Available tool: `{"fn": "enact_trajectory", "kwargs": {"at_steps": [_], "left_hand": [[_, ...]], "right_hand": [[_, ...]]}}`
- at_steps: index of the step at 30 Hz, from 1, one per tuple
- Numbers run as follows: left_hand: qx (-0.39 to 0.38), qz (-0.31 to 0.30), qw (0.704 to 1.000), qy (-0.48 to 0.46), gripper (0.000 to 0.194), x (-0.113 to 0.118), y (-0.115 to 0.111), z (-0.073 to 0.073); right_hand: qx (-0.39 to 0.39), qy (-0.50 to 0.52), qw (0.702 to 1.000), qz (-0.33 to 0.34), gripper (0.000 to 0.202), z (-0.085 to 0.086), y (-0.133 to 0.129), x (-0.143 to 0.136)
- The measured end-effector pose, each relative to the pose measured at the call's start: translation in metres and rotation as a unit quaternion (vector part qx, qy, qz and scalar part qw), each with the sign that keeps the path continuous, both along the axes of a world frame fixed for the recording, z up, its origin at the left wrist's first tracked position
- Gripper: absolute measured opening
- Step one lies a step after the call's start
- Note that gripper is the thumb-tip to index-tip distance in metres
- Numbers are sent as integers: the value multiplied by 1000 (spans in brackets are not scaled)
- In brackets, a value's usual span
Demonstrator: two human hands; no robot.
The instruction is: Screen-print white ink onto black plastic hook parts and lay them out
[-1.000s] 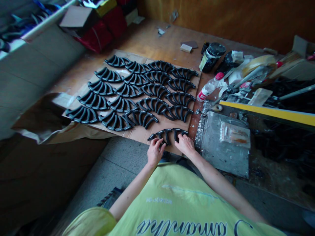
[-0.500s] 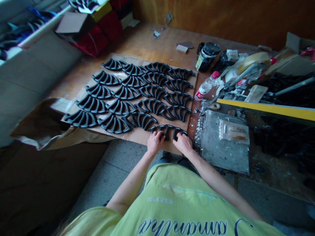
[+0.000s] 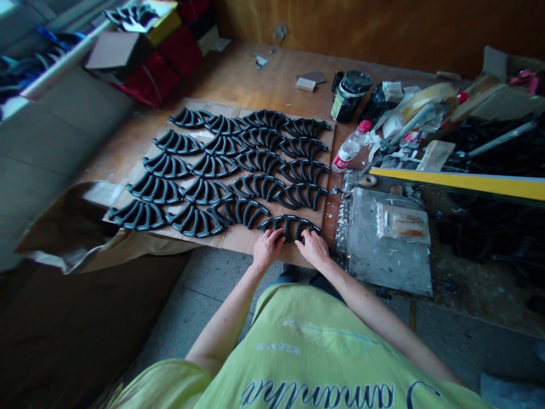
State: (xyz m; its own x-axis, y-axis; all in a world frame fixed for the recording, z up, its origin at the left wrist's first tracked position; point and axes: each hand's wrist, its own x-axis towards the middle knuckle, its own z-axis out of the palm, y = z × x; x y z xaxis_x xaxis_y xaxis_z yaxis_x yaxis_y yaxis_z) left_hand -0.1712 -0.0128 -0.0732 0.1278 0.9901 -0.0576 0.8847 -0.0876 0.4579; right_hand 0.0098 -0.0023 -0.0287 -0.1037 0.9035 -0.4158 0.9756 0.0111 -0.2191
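Close to the front edge of the cardboard sheet (image 3: 238,237), my left hand (image 3: 267,249) and my right hand (image 3: 313,250) are at the two ends of a short row of black curved pieces (image 3: 289,227). The pieces are glossy and tube-like, with thicker ends that meet along the far side in an arc. Fingers and thumb of my left hand close around the near end of a piece at the left. My right hand's fingers are bent against a piece at the right end. Several matching fan-shaped rows (image 3: 215,165) cover the sheet beyond.
To the right are a plastic bottle with a red cap (image 3: 351,146), a dark jar (image 3: 349,96), a grey plate (image 3: 388,241) and a yellow-edged bar (image 3: 460,180). Red boxes (image 3: 149,76) stand at the back left. Brown paper (image 3: 63,227) hangs off the left side.
The pieces between my hands sit in a more even arc, and my right hand has moved slightly inward. The whole view has shifted a little. The other rows look the same.
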Motion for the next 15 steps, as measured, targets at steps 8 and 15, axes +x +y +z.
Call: {"fn": "enact_trajectory", "kwargs": {"at_steps": [8, 15], "left_hand": [[-8, -54, 998, 15, 31, -11, 9, 7], [-21, -99, 994, 42, 28, -23, 14, 13]], "right_hand": [[8, 10, 1000, 10, 30, -1, -6, 1], [-20, -20, 1000, 11, 30, 7, -5, 6]]}}
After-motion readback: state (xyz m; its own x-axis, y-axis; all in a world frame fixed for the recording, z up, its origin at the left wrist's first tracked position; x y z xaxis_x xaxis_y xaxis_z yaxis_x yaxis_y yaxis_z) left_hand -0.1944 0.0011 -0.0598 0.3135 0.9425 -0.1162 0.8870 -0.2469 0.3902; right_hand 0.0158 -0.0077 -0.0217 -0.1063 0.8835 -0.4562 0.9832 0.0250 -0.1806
